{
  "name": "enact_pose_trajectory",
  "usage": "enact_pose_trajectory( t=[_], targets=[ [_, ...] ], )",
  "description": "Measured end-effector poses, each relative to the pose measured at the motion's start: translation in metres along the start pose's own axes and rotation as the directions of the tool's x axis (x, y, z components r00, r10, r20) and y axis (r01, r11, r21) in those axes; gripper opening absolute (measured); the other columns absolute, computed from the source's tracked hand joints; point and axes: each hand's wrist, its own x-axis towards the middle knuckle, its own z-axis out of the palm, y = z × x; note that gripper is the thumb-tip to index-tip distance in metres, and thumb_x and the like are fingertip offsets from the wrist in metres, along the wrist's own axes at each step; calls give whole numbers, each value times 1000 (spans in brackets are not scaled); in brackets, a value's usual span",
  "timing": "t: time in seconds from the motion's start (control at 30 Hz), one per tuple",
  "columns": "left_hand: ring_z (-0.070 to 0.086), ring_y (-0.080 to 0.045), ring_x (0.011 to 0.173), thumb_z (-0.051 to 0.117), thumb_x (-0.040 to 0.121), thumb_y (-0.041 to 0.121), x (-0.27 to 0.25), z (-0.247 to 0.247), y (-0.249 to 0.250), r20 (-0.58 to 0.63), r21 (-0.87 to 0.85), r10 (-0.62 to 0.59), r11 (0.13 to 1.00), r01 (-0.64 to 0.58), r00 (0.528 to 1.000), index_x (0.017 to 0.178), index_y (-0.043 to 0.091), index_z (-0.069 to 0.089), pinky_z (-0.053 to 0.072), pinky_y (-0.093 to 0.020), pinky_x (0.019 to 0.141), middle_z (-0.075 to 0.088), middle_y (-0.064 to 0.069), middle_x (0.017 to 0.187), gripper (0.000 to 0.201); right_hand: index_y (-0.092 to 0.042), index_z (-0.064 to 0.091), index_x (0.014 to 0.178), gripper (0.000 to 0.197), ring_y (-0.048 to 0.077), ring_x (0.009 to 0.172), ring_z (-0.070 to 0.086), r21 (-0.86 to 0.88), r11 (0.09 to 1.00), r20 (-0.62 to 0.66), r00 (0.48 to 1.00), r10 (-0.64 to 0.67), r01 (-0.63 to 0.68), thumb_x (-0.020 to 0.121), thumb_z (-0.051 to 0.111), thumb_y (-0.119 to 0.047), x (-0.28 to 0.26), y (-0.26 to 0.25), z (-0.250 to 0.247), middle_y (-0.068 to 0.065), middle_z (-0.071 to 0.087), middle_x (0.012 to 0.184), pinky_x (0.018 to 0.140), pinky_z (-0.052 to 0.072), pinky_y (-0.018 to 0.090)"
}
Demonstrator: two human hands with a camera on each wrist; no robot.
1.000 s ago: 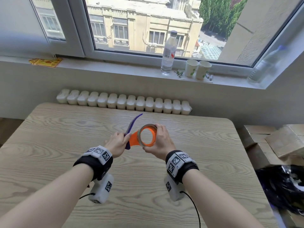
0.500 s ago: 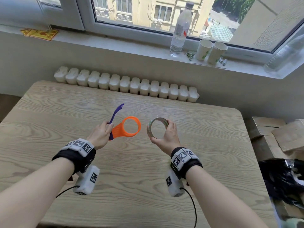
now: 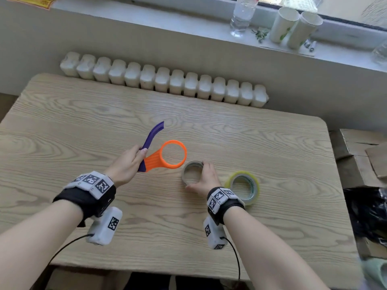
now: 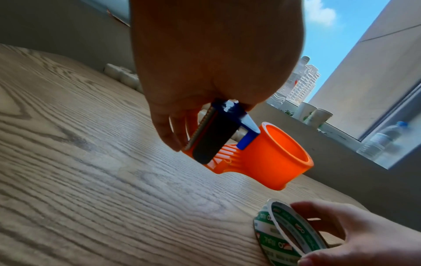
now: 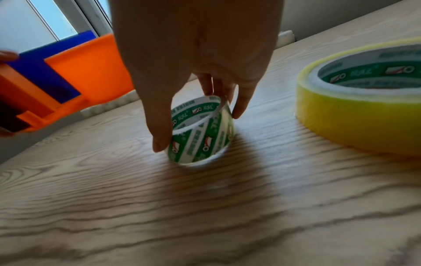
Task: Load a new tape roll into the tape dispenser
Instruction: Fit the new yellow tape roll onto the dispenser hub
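Observation:
My left hand (image 3: 129,164) grips the orange tape dispenser (image 3: 167,156) by its neck, above the table; its purple lever (image 3: 154,132) sticks up and its round hub is bare (image 4: 273,156). My right hand (image 3: 204,177) holds the empty green-printed cardboard core (image 3: 191,172) from above, thumb and fingers round its rim (image 5: 200,129), low on the wooden table (image 3: 83,126) and a little tilted. A full yellow tape roll (image 3: 244,186) lies flat on the table just right of that hand (image 5: 364,100).
A white radiator (image 3: 163,80) runs behind the table's far edge. On the windowsill stand a water bottle (image 3: 240,15) and two paper cups (image 3: 295,27). Cardboard boxes (image 3: 362,151) and a dark bag (image 3: 368,212) sit to the right of the table.
The right hand pulled the empty core off the dispenser's hub, carried it right and lowered it to the table beside the yellow roll. The left hand kept holding the dispenser.

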Motion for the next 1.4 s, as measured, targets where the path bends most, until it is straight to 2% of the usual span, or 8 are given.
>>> enact_pose_trajectory(
  t=[0.17, 0.3, 0.5, 0.57, 0.83, 0.97, 1.23, 1.4],
  targets=[
    [53, -21, 76, 36, 98, 32, 2, 11, 1, 15, -123, -3, 992, 5, 1000, 95, 10, 55, 43, -35, 76, 58, -6, 82, 29, -7, 25, 142, 102, 24, 138, 30, 9, 1000, 10, 1000, -1, 1, 62, 85, -28, -1, 3, 4, 11, 33, 146, 113, 26, 31],
    [51, -14, 67, 37, 98, 27, 0, 17, 14, 10, -185, -22, 982, 24, 1000, 94, 11, 53, 43, -12, 57, 53, -2, 76, 24, -9, 18, 146, 112, 23, 144, 21, 27, 999, 8, 1000, -21, 21, 61, 85, -34, -9, 9, -5, 10, 25, 154, 118, 21, 33],
    [57, -3, 52, 41, 97, 25, 1, 37, 40, 69, -293, -37, 955, 55, 997, 90, 14, 56, 48, -25, 59, 55, -5, 74, 20, -16, 25, 145, 99, 21, 144, 23, -79, 997, -171, 985, -37, 24, 66, 80, -39, -36, 47, -35, 6, 27, 154, 116, 21, 35],
    [55, -10, 58, 41, 97, 22, 0, 46, 52, 86, -310, -29, 949, 55, 996, 94, 12, 55, 45, -28, 60, 55, -7, 76, 18, -18, 25, 145, 99, 21, 145, 18, -108, 993, -212, 977, 16, -40, 66, 80, -41, -44, 65, -42, 6, 21, 157, 117, 18, 37],
    [59, -6, 64, 46, 95, 22, -4, 74, 65, 174, -267, -27, 961, 74, 984, 109, 12, 56, 45, -26, 62, 65, -5, 88, 19, -25, 12, 148, 116, 29, 147, 4, -2, 962, -176, 948, 267, -271, 59, 82, -50, -46, 108, -50, 13, -1, 159, 118, 15, 50],
    [61, 4, 54, 46, 95, 22, -4, 77, 64, 210, -254, -29, 964, 83, 977, 106, 15, 55, 45, -26, 60, 67, 2, 84, 16, -18, 18, 147, 109, 31, 145, 14, 78, 970, -193, 951, 243, -232, 62, 82, -42, -42, 115, -49, 15, 11, 156, 117, 22, 41],
    [60, -26, 72, 50, 93, 26, -3, 74, 74, 204, -197, -45, 977, 86, 978, 106, 21, 55, 46, -33, 68, 67, -11, 85, 15, -14, 26, 141, 103, 34, 130, 35, 129, 969, -299, 924, 239, -209, 58, 78, -45, -45, 108, -69, 18, 36, 138, 110, 31, 38],
    [57, -19, 63, 51, 93, 24, 3, 76, 86, 200, -179, -21, 982, 57, 980, 113, 15, 52, 44, -28, 59, 64, -9, 75, 22, -13, 30, 138, 100, 29, 127, 39, 171, 984, -416, 902, 113, -44, 57, 79, -46, -48, 81, -105, 13, 42, 134, 110, 33, 38]
  ],
)
